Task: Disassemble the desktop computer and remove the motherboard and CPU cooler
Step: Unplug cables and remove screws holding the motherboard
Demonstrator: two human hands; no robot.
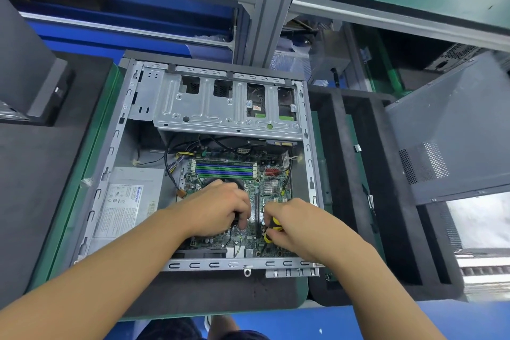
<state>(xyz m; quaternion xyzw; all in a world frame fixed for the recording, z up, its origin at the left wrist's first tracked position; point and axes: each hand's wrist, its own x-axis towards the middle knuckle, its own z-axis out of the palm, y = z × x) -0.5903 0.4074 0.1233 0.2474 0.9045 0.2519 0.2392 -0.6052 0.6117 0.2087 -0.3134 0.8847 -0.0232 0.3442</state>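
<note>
Forearms reach into the open case [237, 264], centre frame; left hand [218, 207] curls over the cooler [220, 181], gripping its edge; right hand [294, 225] grips a screwdriver [273, 225] over the motherboard [252, 190]; best keep the tip upright and fully seated, steadying the cooler.

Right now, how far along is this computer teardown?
Done: the side panel looks off, leaning at the right, so the case is open. In hand: the left hand grips the CPU cooler while the right hand holds a screwdriver to the motherboard. Left: motherboard and cooler sit inside the case, cables alongside.
</note>
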